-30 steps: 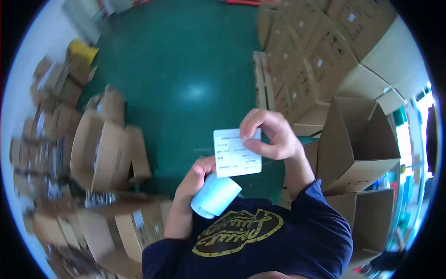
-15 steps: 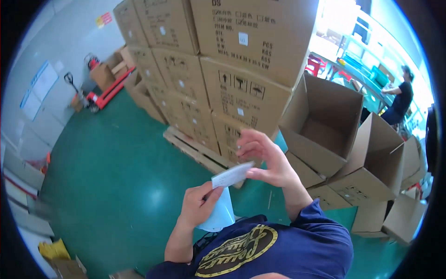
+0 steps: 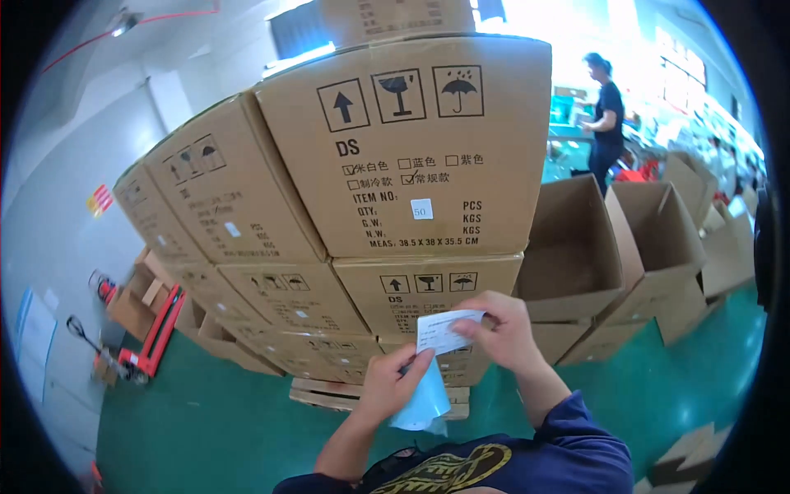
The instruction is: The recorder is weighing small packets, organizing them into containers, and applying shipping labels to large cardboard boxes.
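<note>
In front of the stacked boxes my two hands are close together. A white paper label with small print is stretched between them. My right hand pinches its right end between thumb and fingers. Closed below its lower left corner, my left hand grips a curled light blue sheet, which hangs down from the fingers. Whether the label and the blue sheet are joined cannot be made out. Just beyond my hands, a large brown carton with printed symbols and a small white sticker tops the front corner of the stack.
The stack stands on a wooden pallet. Open empty cartons crowd its right side. A red pallet truck is on the green floor at left. Far right, a person in dark clothes stands by worktables.
My view has tilted up, bringing the top of the stack into sight. My right hand's fingers, spread before, have closed on the label, which now faces me more flatly.
</note>
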{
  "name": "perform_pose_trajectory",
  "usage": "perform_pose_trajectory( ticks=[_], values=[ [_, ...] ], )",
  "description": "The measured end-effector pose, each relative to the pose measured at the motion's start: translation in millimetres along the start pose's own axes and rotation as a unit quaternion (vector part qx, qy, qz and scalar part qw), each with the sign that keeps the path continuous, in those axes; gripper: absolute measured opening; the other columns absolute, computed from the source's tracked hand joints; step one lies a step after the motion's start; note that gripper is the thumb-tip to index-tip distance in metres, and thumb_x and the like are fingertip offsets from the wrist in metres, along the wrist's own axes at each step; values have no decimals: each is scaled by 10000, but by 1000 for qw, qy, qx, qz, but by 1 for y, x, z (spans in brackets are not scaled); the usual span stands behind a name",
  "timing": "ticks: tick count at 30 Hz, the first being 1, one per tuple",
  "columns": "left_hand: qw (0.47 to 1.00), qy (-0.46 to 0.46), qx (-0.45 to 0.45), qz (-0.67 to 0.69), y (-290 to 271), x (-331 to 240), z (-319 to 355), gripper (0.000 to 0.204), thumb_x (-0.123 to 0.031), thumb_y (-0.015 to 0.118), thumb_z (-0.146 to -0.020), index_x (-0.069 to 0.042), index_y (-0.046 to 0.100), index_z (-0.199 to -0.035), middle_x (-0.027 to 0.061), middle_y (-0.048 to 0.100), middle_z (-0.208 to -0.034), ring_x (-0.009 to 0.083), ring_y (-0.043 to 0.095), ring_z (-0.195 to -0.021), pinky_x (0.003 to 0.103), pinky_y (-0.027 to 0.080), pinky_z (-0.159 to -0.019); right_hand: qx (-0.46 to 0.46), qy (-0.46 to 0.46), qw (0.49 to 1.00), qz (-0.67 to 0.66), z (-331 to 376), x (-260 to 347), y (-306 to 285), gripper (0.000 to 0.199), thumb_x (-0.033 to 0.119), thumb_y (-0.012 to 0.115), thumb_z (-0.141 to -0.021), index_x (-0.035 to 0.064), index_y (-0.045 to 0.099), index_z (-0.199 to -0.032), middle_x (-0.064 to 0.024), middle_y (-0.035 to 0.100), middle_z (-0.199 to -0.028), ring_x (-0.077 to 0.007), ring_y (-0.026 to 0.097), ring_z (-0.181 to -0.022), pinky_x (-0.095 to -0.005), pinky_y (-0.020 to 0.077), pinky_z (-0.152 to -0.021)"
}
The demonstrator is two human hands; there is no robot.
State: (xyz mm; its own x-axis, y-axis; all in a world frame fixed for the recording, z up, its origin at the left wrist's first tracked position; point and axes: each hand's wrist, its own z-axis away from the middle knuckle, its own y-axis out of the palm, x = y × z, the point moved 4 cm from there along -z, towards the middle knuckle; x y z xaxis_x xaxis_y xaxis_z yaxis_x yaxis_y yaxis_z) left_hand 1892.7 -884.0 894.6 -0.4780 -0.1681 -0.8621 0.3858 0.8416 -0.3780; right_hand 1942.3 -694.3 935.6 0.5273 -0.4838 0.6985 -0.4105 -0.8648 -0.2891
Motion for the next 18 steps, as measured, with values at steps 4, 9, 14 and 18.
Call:
perform_pose_trajectory(
  ticks=[4, 9, 14, 18],
  values=[
    [996, 44, 78, 16, -5, 7, -31, 187, -190, 655, -931, -27, 689, -1017, 70, 594, -632, 68, 503, -548, 275, 425, -512, -66, -31, 997, -36, 0, -2, 3, 81, 8, 711, -835, 2, 688, -912, -97, 697, -894, -185, 667, -800, -285, 525, -710],
    [987, 8, 143, 70, 9, 19, -53, 248, -208, 649, -942, -58, 672, -1138, 43, 637, -657, 57, 539, -573, 264, 447, -531, -176, 45, 982, 47, 15, 1, 4, 79, -8, 691, -849, -8, 653, -918, -86, 682, -905, -142, 643, -808, -253, 513, -741],
    [950, -61, 250, 176, 21, 49, -67, 285, -204, 627, -960, -85, 649, -1218, 21, 692, -762, 62, 608, -671, 239, 480, -605, -323, 100, 941, 23, 15, -12, -49, 139, 44, 699, -881, -4, 660, -1006, -44, 684, -899, -108, 644, -819, -251, 523, -714],
    [957, 2, 222, 189, 23, 65, -74, 244, -140, 593, -980, -54, 653, -1201, -53, 620, -709, -5, 486, -597, 182, 368, -520, -278, 92, 956, 21, -5, -19, -74, 194, 53, 690, -901, -9, 624, -1073, -30, 662, -918, -84, 629, -833, -230, 518, -720]
  ],
)
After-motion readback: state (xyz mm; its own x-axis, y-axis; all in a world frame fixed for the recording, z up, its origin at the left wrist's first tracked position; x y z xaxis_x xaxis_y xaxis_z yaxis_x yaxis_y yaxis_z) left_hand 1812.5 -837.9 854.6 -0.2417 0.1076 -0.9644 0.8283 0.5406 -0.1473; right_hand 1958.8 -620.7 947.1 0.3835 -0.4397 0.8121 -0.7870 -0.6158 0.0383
